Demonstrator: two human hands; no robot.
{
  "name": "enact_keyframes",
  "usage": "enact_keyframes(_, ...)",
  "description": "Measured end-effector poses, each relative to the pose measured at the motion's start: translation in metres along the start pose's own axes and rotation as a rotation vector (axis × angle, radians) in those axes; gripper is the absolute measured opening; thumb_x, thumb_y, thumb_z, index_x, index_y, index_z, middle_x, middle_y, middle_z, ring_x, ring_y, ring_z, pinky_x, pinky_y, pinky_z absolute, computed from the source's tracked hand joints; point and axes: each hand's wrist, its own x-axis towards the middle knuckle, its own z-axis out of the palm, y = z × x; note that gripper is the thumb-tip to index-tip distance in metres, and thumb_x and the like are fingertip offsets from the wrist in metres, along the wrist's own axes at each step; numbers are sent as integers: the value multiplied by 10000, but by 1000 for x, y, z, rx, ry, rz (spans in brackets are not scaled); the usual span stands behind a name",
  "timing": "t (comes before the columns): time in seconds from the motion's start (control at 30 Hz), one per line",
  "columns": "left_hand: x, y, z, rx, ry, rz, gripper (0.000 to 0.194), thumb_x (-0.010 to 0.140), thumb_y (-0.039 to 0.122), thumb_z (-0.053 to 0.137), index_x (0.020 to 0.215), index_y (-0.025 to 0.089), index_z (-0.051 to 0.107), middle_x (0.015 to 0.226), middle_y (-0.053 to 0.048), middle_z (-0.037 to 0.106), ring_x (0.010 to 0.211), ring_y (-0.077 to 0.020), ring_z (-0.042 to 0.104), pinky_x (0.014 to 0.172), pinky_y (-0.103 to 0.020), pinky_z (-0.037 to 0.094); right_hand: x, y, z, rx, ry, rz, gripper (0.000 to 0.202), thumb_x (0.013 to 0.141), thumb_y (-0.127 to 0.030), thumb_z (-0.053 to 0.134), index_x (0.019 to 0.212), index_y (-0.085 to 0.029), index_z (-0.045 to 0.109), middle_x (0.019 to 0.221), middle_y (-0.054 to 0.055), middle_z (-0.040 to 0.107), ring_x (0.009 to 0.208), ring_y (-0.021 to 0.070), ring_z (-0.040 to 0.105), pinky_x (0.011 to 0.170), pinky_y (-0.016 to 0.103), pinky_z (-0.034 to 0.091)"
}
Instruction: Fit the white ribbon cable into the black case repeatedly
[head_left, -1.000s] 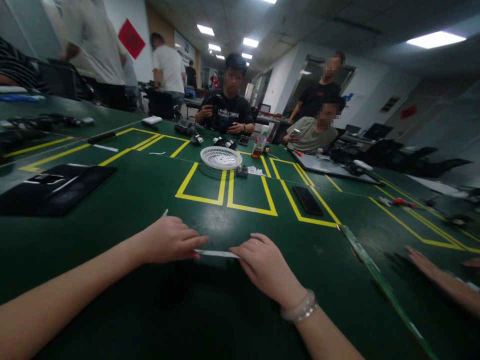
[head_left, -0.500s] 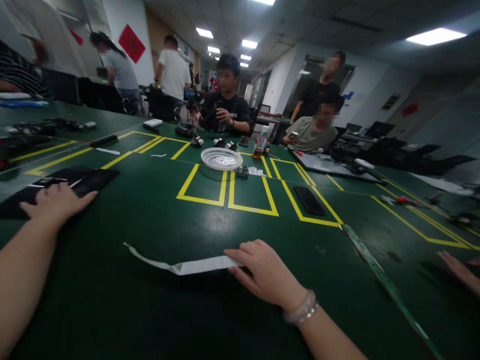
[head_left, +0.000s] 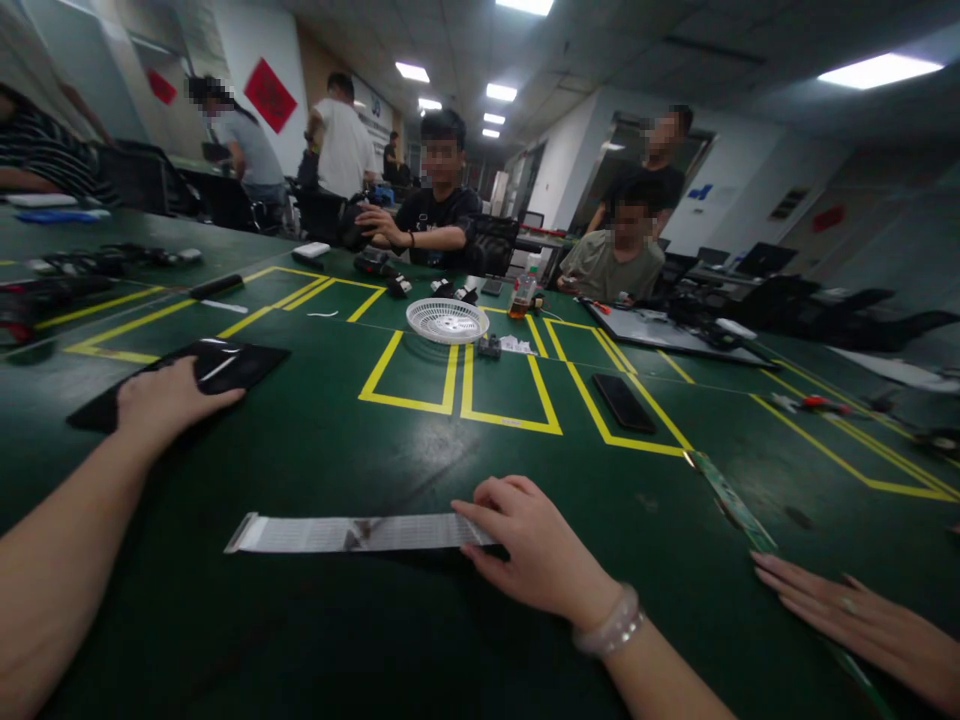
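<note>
My right hand (head_left: 536, 550) pinches the right end of a flat grey-white ribbon cable (head_left: 315, 533) between thumb and fingers. The cable stretches left, lying almost flat on the green table, with a connector-like edge at its far left end; a dark smudge or shadow crosses its middle. Fingers over its top and thumb spread to the right, my left hand (head_left: 169, 400) rests on a glossy black flat sheet (head_left: 251, 365). Whether this sheet is a pouch or a panel I cannot tell.
Another person's hand (head_left: 855, 610) rests on a long narrow green circuit strip (head_left: 731, 500) at right. Farther off are a black phone (head_left: 624, 402), a white basket (head_left: 448, 322), a drink bottle (head_left: 523, 292) and yellow tape outlines. People sit across the table.
The black sheet has slid right under my left hand. The ribbon cable, twisted before, now lies flatter and face up. Another person's hand has come in from the right onto the circuit strip.
</note>
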Motion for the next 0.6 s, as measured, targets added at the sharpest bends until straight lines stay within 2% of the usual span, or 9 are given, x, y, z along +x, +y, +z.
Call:
enact_keyframes(0.1, -12, 43, -1, 23, -24, 123, 992, 824, 737, 464, 1463, -14, 348, 1349, -306, 518, 1164, -457, 540, 917, -501, 446, 0, 0, 0, 4, -17, -26, 423, 912, -240, 641, 1330, -261, 582, 1116, 52, 635, 974, 191, 593, 983, 415, 418)
enact_keyframes(0.27, -43, 116, 17, -58, -53, 520, 909, 778, 667, 617, 1469, 104, 436, 1451, -180, 497, 1308, -340, 480, 1101, -422, 366, 1, 0, 1, 33, -39, -26, 369, 887, -210, 666, 1247, -280, 630, 1094, 38, 640, 993, 186, 601, 1011, 418, 396)
enact_keyframes(0.37, -74, 152, 27, -189, -79, 750, 833, 754, 614, 690, 1421, 149, 511, 1432, -147, 527, 1315, -318, 481, 1119, -433, 369, 0, 0, 2, 67, -47, -57, 270, 871, -205, 682, 1129, -286, 693, 1093, 32, 637, 999, 180, 608, 1034, 422, 377)
enact_keyframes(0.47, -106, 177, 30, -280, -121, 932, 757, 754, 526, 739, 1394, 174, 541, 1423, -131, 539, 1315, -309, 482, 1118, -448, 382, -1, -1, 4, 123, -46, -106, 205, 861, -210, 695, 1048, -289, 727, 1074, 17, 642, 976, 163, 616, 1040, 402, 373)
enact_keyframes(0.6, -130, 189, 29, -304, -201, 1086, 768, 755, 486, 763, 1430, 221, 508, 1471, -112, 497, 1351, -309, 446, 1129, -476, 368, -1, -3, 5, 164, -34, -127, 176, 828, -198, 715, 983, -279, 742, 1055, 8, 644, 1000, 165, 607, 1009, 362, 399)
